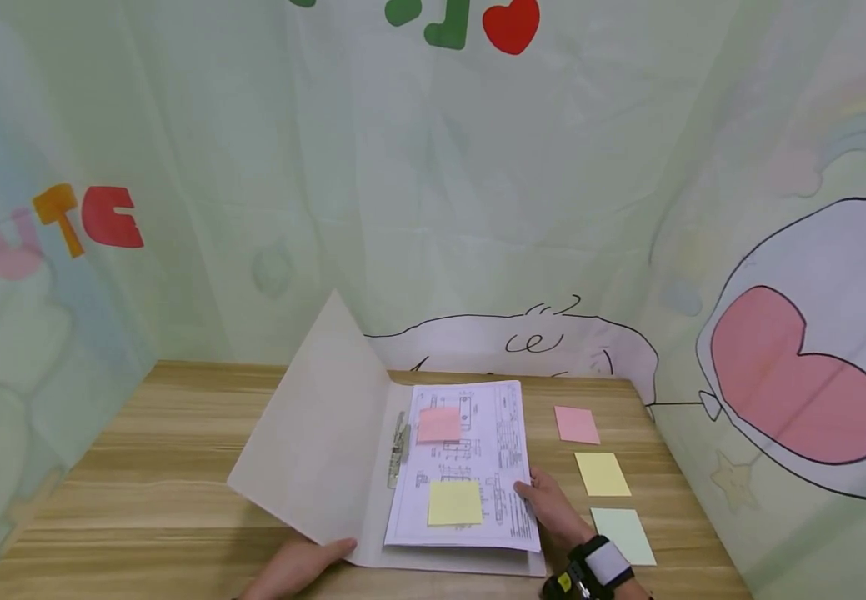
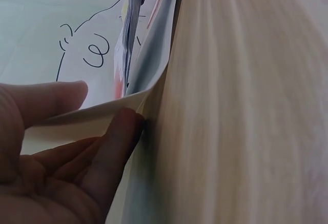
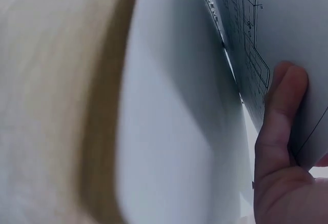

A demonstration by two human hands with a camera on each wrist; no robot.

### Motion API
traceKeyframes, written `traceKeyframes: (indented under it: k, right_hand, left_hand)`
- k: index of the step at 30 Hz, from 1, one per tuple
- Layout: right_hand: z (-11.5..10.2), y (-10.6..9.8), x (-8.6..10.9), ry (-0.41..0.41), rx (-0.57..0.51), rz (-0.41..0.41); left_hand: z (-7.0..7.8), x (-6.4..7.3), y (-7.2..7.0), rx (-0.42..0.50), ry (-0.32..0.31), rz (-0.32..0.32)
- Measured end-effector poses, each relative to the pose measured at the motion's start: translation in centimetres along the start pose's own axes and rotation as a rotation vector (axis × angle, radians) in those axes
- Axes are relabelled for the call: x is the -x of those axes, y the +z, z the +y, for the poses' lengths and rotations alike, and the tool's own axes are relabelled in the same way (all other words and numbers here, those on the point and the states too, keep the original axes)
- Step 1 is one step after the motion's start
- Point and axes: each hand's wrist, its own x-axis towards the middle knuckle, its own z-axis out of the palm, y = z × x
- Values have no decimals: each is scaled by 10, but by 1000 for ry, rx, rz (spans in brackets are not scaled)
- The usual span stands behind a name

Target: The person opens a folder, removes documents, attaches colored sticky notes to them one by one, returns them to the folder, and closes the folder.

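Note:
A white clip folder (image 1: 312, 450) lies open on the table, its front cover raised and leaning left. My left hand (image 1: 293, 568) pinches the cover's lower edge near the spine, thumb inside and fingers (image 2: 110, 157) beneath. Over the folder's right half is a stack of printed drawing sheets (image 1: 508, 517), its near edge lifted off the back board. My right hand (image 1: 558, 510) grips the stack's right edge, with a finger (image 3: 282, 111) under the lowest sheet. On the top sheet are a pink sticky note (image 1: 439, 425) and a yellow sticky note (image 1: 455, 503). The metal clip (image 1: 398, 450) sits along the spine, left of the sheets.
Right of the folder, a pink note (image 1: 577, 424), a yellow note (image 1: 603, 474) and a pale green note (image 1: 631, 537) lie in a column on the wooden table (image 1: 155, 467). The right forearm partly covers the green one. Printed cloth walls (image 1: 478, 208) enclose the table's back and sides.

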Motion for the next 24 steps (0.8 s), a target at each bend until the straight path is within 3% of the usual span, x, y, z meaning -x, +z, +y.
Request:
traceKeyframes:
  k: [6, 12, 20, 24]
  right_hand:
    - [4, -3, -1, 2, -47, -15]
    - [5, -2, -2, -6, -63, -34]
    - [3, -2, -6, -3, -19, -55]
    - [3, -2, -10, 7, 61, -46]
  left_hand:
    - [-1, -2, 4, 98, 45, -34]
    - [-3, -4, 6, 212, 56, -28]
    - [-3, -6, 8, 213, 44, -8]
    - [-2, -5, 8, 191, 26, -10]
